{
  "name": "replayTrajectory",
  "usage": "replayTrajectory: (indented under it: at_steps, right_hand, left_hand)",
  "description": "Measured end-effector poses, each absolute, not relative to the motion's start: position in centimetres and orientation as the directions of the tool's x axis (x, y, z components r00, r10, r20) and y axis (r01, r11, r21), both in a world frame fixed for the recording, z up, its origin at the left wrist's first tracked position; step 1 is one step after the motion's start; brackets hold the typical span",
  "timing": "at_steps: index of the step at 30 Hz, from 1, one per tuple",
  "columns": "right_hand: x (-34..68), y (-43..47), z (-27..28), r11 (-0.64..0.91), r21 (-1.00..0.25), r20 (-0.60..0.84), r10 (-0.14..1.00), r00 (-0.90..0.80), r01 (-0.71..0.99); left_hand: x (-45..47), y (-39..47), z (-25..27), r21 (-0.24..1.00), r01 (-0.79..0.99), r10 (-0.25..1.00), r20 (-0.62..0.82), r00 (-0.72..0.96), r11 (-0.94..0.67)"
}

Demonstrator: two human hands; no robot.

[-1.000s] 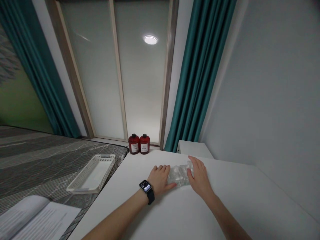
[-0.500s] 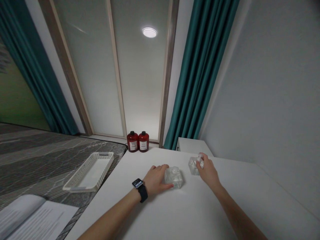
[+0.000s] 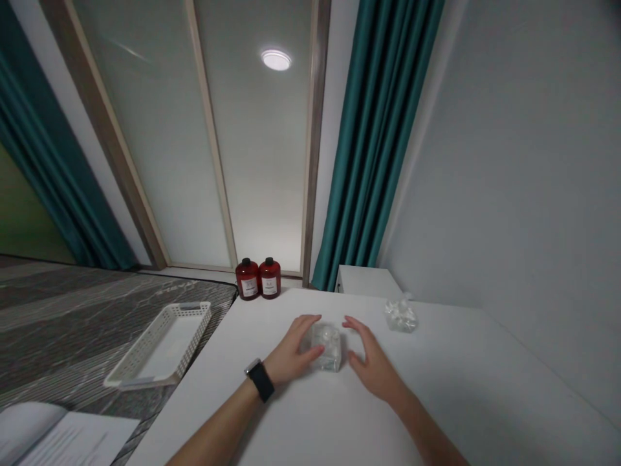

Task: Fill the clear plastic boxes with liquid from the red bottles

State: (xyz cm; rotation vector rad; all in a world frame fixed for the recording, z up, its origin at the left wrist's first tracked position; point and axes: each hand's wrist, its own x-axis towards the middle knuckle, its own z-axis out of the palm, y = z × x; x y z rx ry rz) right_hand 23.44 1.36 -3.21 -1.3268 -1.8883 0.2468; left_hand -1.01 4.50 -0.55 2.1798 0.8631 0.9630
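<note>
So the main thing here is a see-through box (image 3: 328, 349) sitting on the white table (image 3: 301, 424), between the two hands. The left hand (image 3: 292, 353) is about half open, curved around the box's left side with the thumb over its front; can't tell if it's actually gripping. The right hand (image 3: 372, 366) is wide open in a C shape just off the box's right side, holding nothing. Whatever's in the box, I can't make it out through the glare. A second clear, lumpy piece (image 3: 400, 316) lies farther back on the right, its shape hard to read.

Off left there's a white basket (image 3: 194, 348) with holes in its walls and a plain white floor showing. Two red bottles (image 3: 270, 279) stand side by side at the back: labels too tiny to read, fill level not visible. The open book (image 3: 87, 439) is cut off at the corner.
</note>
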Motion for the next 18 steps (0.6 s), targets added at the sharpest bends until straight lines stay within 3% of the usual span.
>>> replayTrajectory:
  at_steps: [2, 6, 18]
  right_hand:
    - [21.3, 0.4, -3.5, 0.445, -0.693, 0.368, 0.895, -0.253, 0.567]
    - [19.9, 0.5, -3.9, 0.304, -0.843, 0.241, 0.951, -0.195, 0.444]
    - [19.1, 0.6, -4.1, 0.281, -0.825, 0.242, 0.960, -0.143, 0.490]
  left_hand:
    - [-0.4, 4.2, -0.2, 0.743, 0.268, 0.749, 0.439, 0.495, -0.613]
    - [0.6, 4.0, 0.2, 0.760, 0.252, 0.758, 0.439, 0.482, -0.600]
    - [1.5, 3.8, 0.4, 0.779, 0.333, 0.833, 0.407, 0.375, -0.531]
